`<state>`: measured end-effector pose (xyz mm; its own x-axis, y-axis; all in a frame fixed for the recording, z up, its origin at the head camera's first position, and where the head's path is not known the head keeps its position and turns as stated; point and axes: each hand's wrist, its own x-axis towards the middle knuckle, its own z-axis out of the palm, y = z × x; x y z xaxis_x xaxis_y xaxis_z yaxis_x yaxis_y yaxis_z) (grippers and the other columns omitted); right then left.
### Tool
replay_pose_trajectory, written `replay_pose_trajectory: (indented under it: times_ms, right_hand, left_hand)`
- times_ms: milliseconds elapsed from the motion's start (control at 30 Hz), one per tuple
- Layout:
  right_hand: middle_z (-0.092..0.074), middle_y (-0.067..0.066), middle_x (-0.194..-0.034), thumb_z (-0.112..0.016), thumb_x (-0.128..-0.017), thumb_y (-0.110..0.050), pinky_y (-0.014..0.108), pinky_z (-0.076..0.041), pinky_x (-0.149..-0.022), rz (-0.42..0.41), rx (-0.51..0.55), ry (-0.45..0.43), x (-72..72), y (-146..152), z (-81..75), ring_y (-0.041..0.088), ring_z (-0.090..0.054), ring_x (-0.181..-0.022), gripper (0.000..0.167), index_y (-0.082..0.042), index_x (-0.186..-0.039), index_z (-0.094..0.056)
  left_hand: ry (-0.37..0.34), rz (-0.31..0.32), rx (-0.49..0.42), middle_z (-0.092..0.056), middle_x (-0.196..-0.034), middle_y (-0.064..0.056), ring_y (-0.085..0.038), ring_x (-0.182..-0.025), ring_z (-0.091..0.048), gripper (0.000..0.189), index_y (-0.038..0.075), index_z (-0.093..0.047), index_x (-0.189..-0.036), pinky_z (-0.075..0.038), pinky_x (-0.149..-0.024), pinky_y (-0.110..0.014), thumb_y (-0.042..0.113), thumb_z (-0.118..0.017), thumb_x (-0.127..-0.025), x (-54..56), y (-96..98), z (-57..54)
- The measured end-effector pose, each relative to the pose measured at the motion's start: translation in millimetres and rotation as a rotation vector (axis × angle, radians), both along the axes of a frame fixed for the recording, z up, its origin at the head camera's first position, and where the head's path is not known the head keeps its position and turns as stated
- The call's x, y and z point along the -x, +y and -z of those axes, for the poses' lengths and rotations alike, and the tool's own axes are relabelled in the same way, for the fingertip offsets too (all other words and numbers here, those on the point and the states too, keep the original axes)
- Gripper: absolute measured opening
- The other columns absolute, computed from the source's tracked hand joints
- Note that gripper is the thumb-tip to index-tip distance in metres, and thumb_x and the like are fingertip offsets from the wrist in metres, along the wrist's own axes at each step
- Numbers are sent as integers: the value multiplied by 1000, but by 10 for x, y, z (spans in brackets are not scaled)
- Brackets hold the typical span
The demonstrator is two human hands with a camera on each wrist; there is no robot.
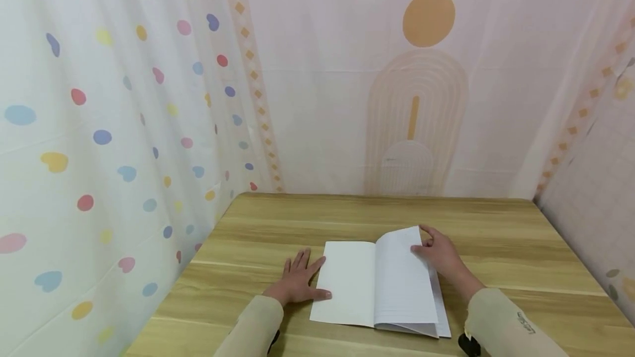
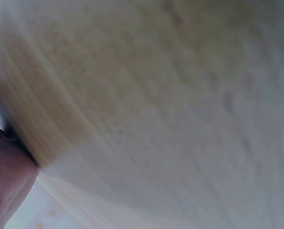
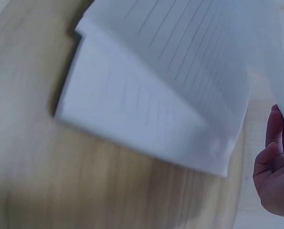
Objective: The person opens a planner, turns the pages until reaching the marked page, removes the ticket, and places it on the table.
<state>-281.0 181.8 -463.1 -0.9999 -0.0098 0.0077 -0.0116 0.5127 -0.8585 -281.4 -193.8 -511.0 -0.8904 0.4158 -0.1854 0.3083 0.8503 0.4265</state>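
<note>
The left hand (image 1: 296,284), fingers wide, rests on the book (image 1: 347,285) at nine o'clock; the right hand (image 1: 441,256) pinches a page (image 1: 403,282) at two. Turn it gently.

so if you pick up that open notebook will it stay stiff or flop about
The notebook would probably flop, since the lifted page visibly curves up to the edge that the right hand pinches. It looks thin, so likely light. Its left side lies flat on the table, so it seems unlikely to roll or tip if pushed.
</note>
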Motion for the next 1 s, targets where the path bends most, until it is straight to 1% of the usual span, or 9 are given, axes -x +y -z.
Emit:
replay_pose_trajectory:
  times_ms: [67, 167, 467, 567, 667, 733, 800, 933, 1000]
  right_hand:
    - [-62, 30, -118, -70, -94, -19, 45, -51, -85, 6, 13, -3, -2, -36, -40, 33, -60, -99, 74, 5, -151, -30]
    - [-57, 33, -128, -66, -96, -20, 44, -54, -83, 19, 74, -5, -4, -119, -91, 35, -63, -102, 71, 5, -152, -29]
    - [-61, 28, -126, -55, -101, -14, 28, -55, -73, 24, 432, -31, -15, -483, -206, 16, -67, -82, 60, 3, -153, -30]
    - [-64, 24, -120, -51, -103, -13, 29, -56, -75, -25, 517, -23, -17, -611, -202, 15, -68, -82, 53, 3, -151, -33]
    - [-64, 25, -122, -46, -106, -17, 38, -56, -85, -129, 540, -6, -31, -725, -158, 26, -70, -96, 49, 3, -149, -36]
    - [-62, 26, -125, -44, -107, -21, 47, -51, -94, -223, 479, 28, -50, -782, -99, 34, -65, -109, 48, 4, -148, -38]
    - [-62, 23, -128, -46, -107, -25, 52, -46, -100, -319, 308, 94, -76, -825, -24, 38, -60, -119, 48, 3, -146, -44]
    - [-62, 16, -133, -54, -102, -36, 59, -36, -106, -505, -214, 278, -155, -874, 126, 37, -53, -127, 50, -3, -140, -54]
    - [-58, 15, -137, -60, -98, -42, 64, -30, -108, -586, -425, 322, -220, -887, 152, 37, -49, -130, 53, -7, -138, -58]
  left_hand:
    - [-3, 2, -1, 2, -164, -22, -38, -150, 7, 99, 21, -26, -159, 8, -115, -60, 68, -67, -82, -1, 7, -17]
    - [2, 6, -5, 0, -163, -24, -40, -150, 4, 97, 20, -28, -158, 5, -115, -62, 65, -68, -83, -1, 15, -36]
    - [1, 7, -48, -2, -163, -24, -40, -150, 3, 91, 17, -31, -157, 5, -115, -62, 60, -68, -86, 18, -17, -27]
    - [-1, 10, -94, -4, -163, -25, -42, -149, 2, 88, 14, -35, -155, 4, -115, -62, 55, -69, -86, 24, -37, -30]
    - [-3, 14, -126, -4, -162, -26, -42, -149, 1, 87, 13, -37, -154, 4, -115, -62, 54, -71, -86, 33, -52, -36]
    - [-1, 16, -144, -5, -162, -26, -42, -149, 1, 86, 12, -39, -154, 3, -115, -62, 53, -72, -85, 37, -60, -35]
    - [-2, 18, -151, -5, -162, -26, -42, -149, 1, 86, 12, -39, -153, 4, -116, -61, 53, -72, -85, 46, -67, -33]
    - [-4, 28, -192, -8, -162, -27, -42, -149, -1, 76, 10, -41, -152, 4, -115, -62, 43, -69, -89, 58, -83, -34]
    - [-16, 20, -247, -10, -161, -27, -42, -149, -1, 67, 8, -41, -151, 5, -115, -62, 38, -62, -95, 72, -95, -28]
